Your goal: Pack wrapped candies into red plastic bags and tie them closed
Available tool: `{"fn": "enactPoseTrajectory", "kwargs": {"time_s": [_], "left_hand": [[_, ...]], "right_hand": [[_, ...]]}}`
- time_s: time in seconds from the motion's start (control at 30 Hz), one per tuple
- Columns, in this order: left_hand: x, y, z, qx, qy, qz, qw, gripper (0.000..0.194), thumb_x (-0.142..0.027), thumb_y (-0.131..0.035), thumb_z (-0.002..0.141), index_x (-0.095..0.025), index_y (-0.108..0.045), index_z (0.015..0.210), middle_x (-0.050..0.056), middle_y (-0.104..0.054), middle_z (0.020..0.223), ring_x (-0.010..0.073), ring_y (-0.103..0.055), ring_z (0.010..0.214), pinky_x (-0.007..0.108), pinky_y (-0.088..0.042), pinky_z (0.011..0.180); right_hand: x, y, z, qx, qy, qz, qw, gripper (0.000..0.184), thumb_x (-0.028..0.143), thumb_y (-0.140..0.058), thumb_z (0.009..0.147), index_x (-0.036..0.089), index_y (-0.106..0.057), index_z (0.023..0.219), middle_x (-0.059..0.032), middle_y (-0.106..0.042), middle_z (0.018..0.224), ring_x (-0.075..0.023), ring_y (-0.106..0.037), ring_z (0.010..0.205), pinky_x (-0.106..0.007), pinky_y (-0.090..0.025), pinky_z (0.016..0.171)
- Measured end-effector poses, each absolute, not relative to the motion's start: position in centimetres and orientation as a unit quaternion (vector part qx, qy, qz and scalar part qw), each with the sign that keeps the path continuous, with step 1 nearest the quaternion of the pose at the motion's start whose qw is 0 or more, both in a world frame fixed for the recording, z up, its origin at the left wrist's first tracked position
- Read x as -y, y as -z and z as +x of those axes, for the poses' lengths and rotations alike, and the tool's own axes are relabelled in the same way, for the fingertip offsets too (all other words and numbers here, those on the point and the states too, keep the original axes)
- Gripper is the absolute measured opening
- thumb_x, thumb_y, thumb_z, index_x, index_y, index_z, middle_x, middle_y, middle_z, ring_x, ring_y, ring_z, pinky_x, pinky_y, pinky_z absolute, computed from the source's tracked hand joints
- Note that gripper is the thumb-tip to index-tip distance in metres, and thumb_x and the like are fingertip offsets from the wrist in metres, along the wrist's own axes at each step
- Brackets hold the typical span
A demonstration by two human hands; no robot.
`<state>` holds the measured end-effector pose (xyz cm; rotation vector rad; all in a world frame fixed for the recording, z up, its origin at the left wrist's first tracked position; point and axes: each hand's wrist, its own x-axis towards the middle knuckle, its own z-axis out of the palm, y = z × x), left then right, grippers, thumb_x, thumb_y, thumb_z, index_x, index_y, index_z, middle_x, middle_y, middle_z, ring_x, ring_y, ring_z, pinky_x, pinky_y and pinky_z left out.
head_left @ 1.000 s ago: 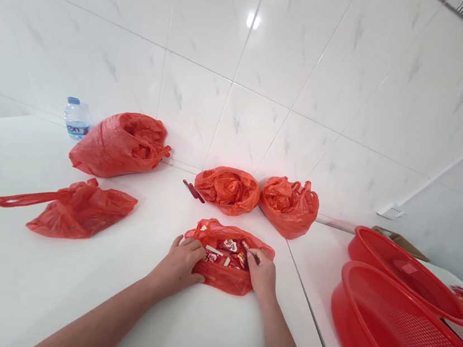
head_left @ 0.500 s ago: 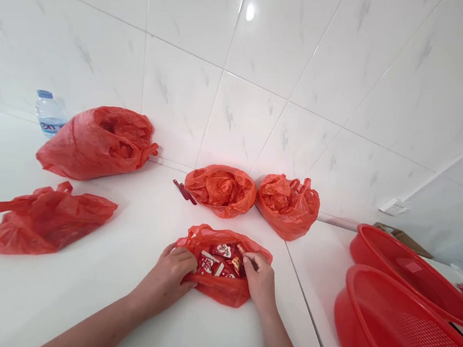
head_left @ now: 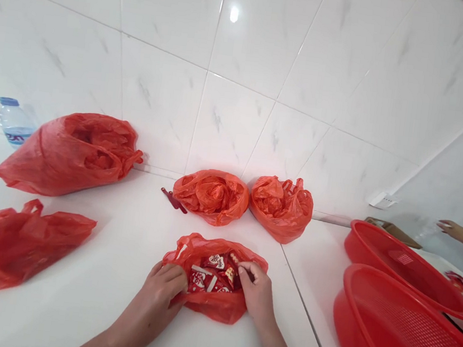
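In front of me a red plastic bag lies with its mouth spread wide. Inside it are several small red-and-white wrapped packets, some with printed characters. My left hand is closed on the bag's left rim, fingers curled over the edge. At the right rim my right hand pinches the plastic between thumb and fingers, its fingertips close to the packets. Both hands touch the bag, which rests on the white table.
Behind stand two bunched red bags by the tiled wall, near dark red knives. At left are a large red bag, a flatter one and a water bottle. Red baskets stand right; another person's hand is beyond.
My view has shifted slightly, moving the scene left and a little down. Another person's hand has come into view at the far right. Both my hands keep their hold on the bag's rim.
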<state>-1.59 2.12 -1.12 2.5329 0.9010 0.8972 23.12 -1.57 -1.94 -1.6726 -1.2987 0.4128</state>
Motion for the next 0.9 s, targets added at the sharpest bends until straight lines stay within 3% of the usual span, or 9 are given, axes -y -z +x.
{"fn": "enactPoseTrajectory", "kwargs": {"time_s": [0.33,0.5,0.67,0.9], "left_hand": [[-3.2,2.9,-1.1,-0.292,-0.357,0.885,0.065,0.024,0.003,-0.040,0.063,-0.021,-0.042,0.065,-0.004,-0.057,0.063,0.0146,-0.055,0.061,0.028,-0.042,0.066],[-3.8,2.8,-1.0,-0.278,-0.382,0.881,0.030,0.021,0.000,-0.041,0.065,-0.021,-0.041,0.061,-0.004,-0.056,0.058,0.0140,-0.055,0.055,0.026,-0.042,0.059],[-4.0,2.6,-1.1,-0.271,-0.373,0.886,0.053,0.020,-0.002,-0.043,0.072,-0.020,-0.044,0.063,-0.003,-0.056,0.061,0.0136,-0.054,0.058,0.025,-0.042,0.059],[-3.0,1.6,-1.3,-0.295,-0.339,0.885,0.119,0.019,-0.003,-0.045,0.077,-0.020,-0.049,0.073,0.000,-0.060,0.074,0.0157,-0.056,0.072,0.030,-0.042,0.072]], "right_hand": [[1.6,1.7,22.8,0.525,-0.178,-0.665,0.500,0.019,0.030,-0.050,0.084,0.022,-0.067,0.082,-0.0035,-0.068,0.082,-0.0195,-0.063,0.078,-0.029,-0.049,0.072],[1.5,1.6,22.7,0.536,-0.164,-0.656,0.505,0.016,0.026,-0.052,0.082,0.023,-0.068,0.079,-0.0024,-0.068,0.079,-0.0190,-0.063,0.074,-0.029,-0.049,0.070],[1.8,1.2,22.6,0.545,-0.154,-0.663,0.489,0.018,0.021,-0.051,0.080,0.024,-0.069,0.081,-0.0013,-0.069,0.083,-0.0176,-0.064,0.078,-0.028,-0.049,0.073],[2.0,1.3,22.8,0.547,-0.157,-0.667,0.481,0.018,0.024,-0.051,0.081,0.024,-0.068,0.085,-0.0016,-0.068,0.088,-0.0178,-0.063,0.084,-0.029,-0.049,0.078]]}}
